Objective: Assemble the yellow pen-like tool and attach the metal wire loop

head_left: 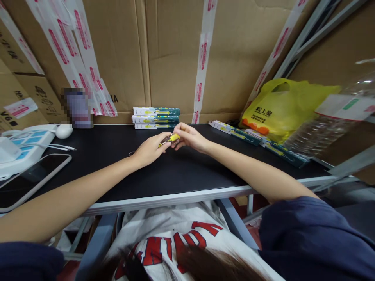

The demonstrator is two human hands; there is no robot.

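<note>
My left hand (pixel 150 150) is closed around a small tool with a clear and yellow handle (pixel 174 138), held above the middle of the black table (pixel 187 171). The fingers of my right hand (pixel 189 137) are pinched at the tool's yellow end. Fingers hide much of the tool, so its exact kind cannot be made out. A thin wire loop (pixel 131 153) shows beside my left wrist. Just behind my hands lie several stacked narrow boxes (pixel 156 118), white and dark green, printed with a yellow tool.
More narrow boxes (pixel 234 132) lie at the right, by a yellow plastic bag (pixel 281 105) and a large clear bottle (pixel 328 121). On the left are a phone (pixel 32 179), a power strip (pixel 38 142) and white cables. Taped cardboard (pixel 172 58) walls the back.
</note>
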